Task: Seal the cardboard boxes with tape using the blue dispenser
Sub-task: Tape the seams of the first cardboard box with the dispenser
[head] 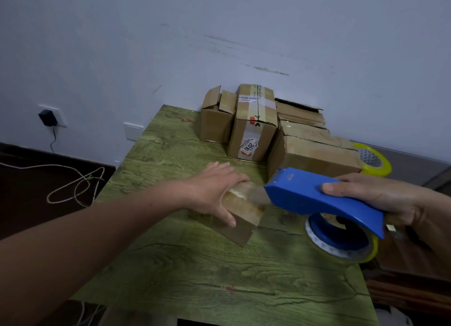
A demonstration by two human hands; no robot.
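Here the left hand (214, 191) presses the small box (240, 216); right hand (373, 196) grips dispenser (317, 196).

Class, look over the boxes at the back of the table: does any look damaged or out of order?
Yes. The leftmost box has its flaps standing open, and the big box on the right has a torn, ragged top edge. The middle box is taped shut.

Both forearms bare; no sleeves, rings, watch.

"2010" label, "030-555" sticker, middle box (253, 120)
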